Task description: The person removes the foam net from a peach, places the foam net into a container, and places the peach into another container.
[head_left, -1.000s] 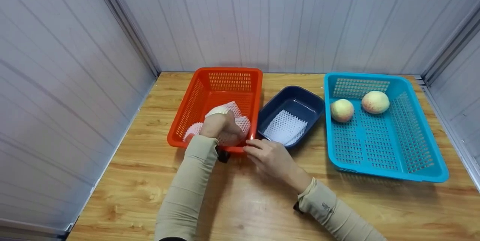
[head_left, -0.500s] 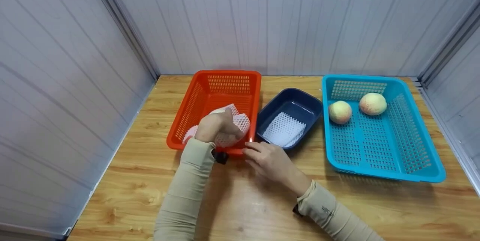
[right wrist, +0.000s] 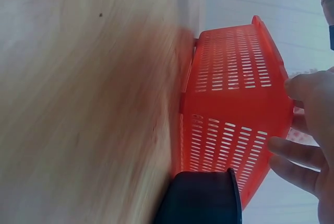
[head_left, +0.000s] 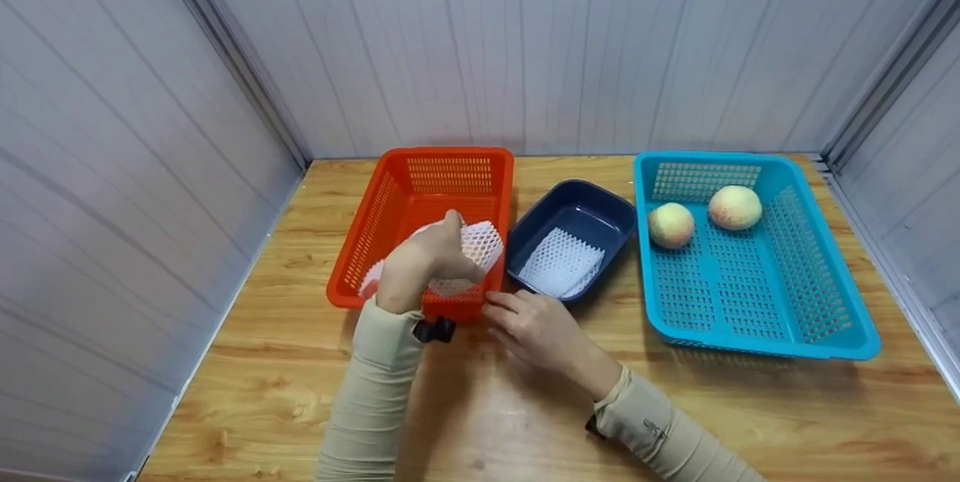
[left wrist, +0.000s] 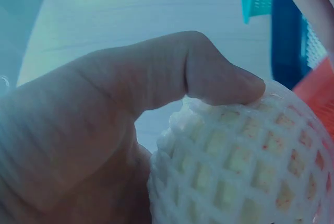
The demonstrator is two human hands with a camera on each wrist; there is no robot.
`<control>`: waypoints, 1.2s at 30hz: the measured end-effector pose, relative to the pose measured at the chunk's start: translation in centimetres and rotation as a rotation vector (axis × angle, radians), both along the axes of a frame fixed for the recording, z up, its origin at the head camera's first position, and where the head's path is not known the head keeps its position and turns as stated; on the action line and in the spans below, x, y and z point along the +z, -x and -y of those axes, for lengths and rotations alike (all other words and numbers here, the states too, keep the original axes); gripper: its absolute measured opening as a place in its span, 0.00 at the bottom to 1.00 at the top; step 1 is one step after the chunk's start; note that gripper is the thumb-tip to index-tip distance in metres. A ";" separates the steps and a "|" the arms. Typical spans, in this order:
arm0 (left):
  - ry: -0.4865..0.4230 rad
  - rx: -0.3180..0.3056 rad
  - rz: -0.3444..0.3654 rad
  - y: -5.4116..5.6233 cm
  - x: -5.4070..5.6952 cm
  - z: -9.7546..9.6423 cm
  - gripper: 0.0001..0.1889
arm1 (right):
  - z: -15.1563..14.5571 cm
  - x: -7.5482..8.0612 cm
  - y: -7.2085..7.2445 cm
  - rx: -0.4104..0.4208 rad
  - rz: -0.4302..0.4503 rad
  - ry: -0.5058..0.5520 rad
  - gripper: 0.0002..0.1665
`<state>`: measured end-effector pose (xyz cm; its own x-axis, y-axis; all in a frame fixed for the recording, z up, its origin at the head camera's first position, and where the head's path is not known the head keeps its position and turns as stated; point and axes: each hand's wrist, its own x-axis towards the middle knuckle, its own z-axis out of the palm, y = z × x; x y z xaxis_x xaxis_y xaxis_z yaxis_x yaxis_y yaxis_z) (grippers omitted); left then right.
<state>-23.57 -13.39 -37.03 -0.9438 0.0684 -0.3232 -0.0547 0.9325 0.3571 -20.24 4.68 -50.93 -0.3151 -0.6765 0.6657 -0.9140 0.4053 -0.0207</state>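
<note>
My left hand (head_left: 427, 253) grips a peach (left wrist: 245, 161) in a white foam net, with the thumb bent over its top in the left wrist view. It holds this peach over the near part of a red basket (head_left: 450, 174). Pink-white netting (head_left: 370, 281) shows at the basket's near left, partly hidden by the wrist. At the near right corner, my right hand (head_left: 544, 328) holds the basket's rim, thumb and fingers on either side of the corner in the right wrist view.
A dark blue dish (head_left: 592, 218) stands against the red basket's right side, with white foam netting (head_left: 562, 263) in it. Farther right is a turquoise basket (head_left: 757, 279) with two bare peaches (head_left: 671, 225). Pale panel walls (head_left: 555, 46) enclose the wooden table (head_left: 262, 362).
My left hand has risen a little with the netted peach and turned slightly. The right hand has stayed at the basket corner. The head view has shifted slightly.
</note>
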 end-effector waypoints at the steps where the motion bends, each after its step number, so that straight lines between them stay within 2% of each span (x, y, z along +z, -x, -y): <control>1: -0.007 -0.009 -0.022 -0.3 0.1 -0.1 0.43 | 0.0 0.0 -0.1 -0.002 -0.003 0.003 0.17; 4: -0.040 -0.042 -0.090 -1.1 0.2 -0.3 0.41 | -0.2 0.0 -0.3 -0.008 -0.020 -0.002 0.16; 7: -0.080 -0.084 -0.135 -2.0 -0.2 -0.3 0.41 | -0.3 0.0 -0.8 0.004 -0.033 -0.012 0.14; 10: -0.147 -0.174 -0.169 -2.5 -0.9 -0.1 0.39 | -0.6 0.0 -1.3 0.018 -0.044 -0.013 0.13; 14: -0.225 -0.291 -0.230 -2.6 -1.8 0.0 0.36 | -1.1 0.2 -1.6 0.019 -0.068 0.000 0.11; 20: -0.279 -0.341 -0.308 -2.7 -2.8 -0.2 0.38 | -2.2 0.7 -2.2 0.049 -0.100 0.035 0.08; 26: -0.323 -0.390 -0.368 -3.2 -3.8 -1.0 0.39 | -4.2 1.7 -3.4 0.088 -0.104 0.063 0.03; 31: -0.293 -0.417 -0.394 -3.9 -4.6 -2.1 0.42 | -6.3 2.8 -4.4 0.097 -0.135 0.105 0.03; 36: -0.241 -0.466 -0.414 -4.2 -5.3 -3.5 0.42 | -8.6 4.0 -4.7 0.061 -0.167 0.146 0.03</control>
<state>-19.33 -9.86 -42.38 -0.8408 0.5243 0.1346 0.5211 0.7166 0.4637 -15.57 13.24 -46.97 -0.1535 -0.5838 0.7973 -0.9322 0.3531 0.0791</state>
